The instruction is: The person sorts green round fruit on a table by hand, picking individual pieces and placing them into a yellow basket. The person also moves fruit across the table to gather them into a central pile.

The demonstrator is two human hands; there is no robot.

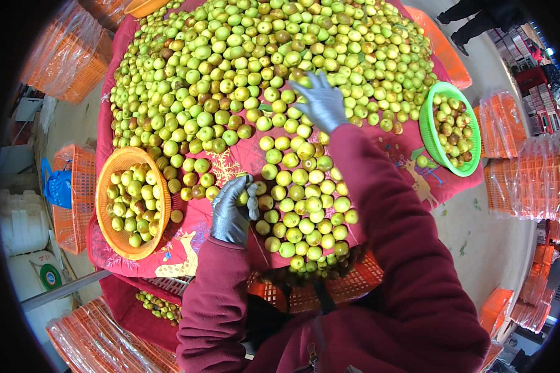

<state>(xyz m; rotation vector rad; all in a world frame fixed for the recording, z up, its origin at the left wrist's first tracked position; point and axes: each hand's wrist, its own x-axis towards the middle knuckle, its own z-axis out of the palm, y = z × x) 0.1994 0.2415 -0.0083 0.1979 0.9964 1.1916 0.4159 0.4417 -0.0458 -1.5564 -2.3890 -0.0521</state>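
Note:
A large heap of green and brownish jujube-like fruits (pixel 205 70) covers the far part of a table spread with a red patterned quilt (pixel 186 252). My left hand (pixel 233 210), in a grey glove, curls around a green fruit (pixel 242 197) left of a looser group of fruits (pixel 308 205). Fingers spread, my right hand (pixel 323 100) in a matching glove rests over the near edge of the heap; whether anything is under its palm is hidden. An orange basket (pixel 103 205) of fruits stands at the left, and a green basket (pixel 475 140) holding browner fruits at the right.
Below the table's near edge sits an orange crate (pixel 308 296), with fruits at the edge above it. Stacked orange crates in plastic film (pixel 543 177) line the right side; more stand at left (pixel 70 60). A person in dark trousers (pixel 476 23) is at the upper right.

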